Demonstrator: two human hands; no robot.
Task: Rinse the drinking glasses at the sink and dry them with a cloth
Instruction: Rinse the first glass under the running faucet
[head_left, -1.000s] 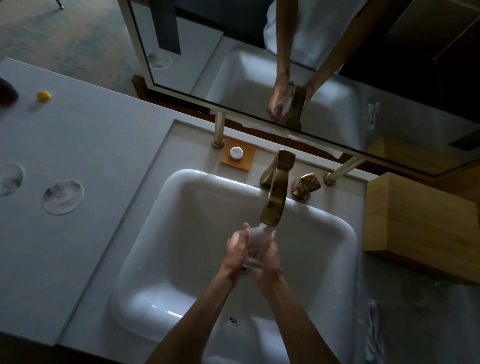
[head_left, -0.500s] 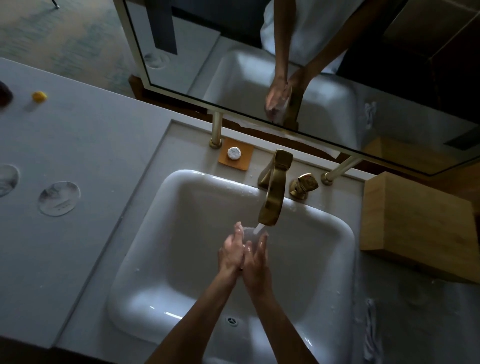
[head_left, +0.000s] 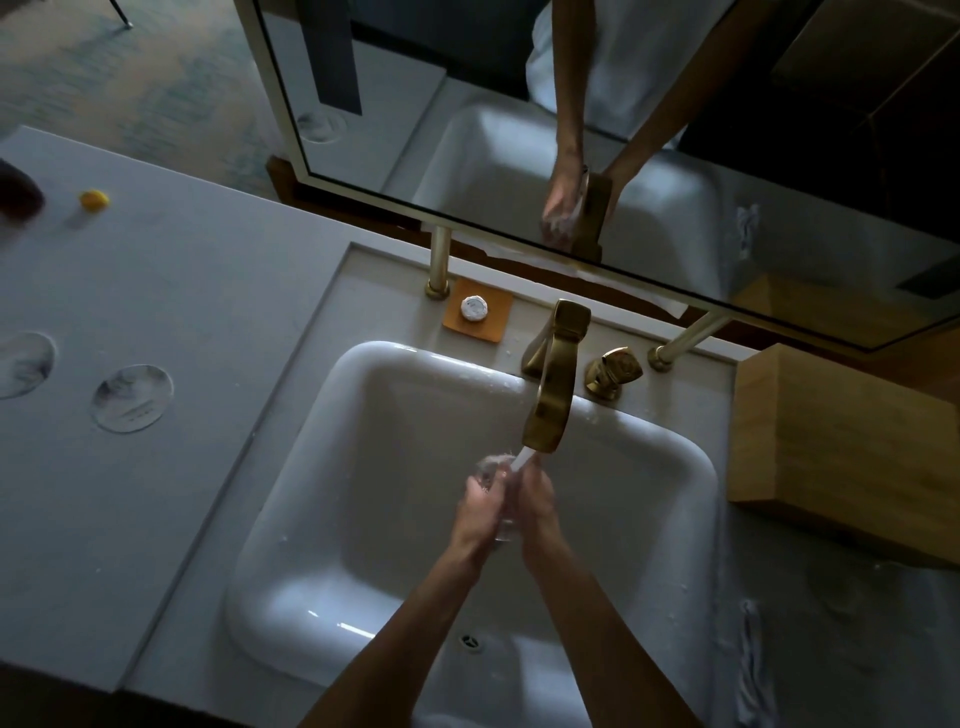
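Both hands, left (head_left: 480, 512) and right (head_left: 537, 501), grip a glass (head_left: 491, 467) under the tap (head_left: 545, 421) over the sink (head_left: 332, 519).

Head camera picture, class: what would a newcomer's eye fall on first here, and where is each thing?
First, the brass faucet at the back of the white sink, pouring water onto a clear drinking glass. The left hand and right hand hold that glass together over the basin. Next, the wooden box on the counter at right, and the mirror behind, repeating the hands.
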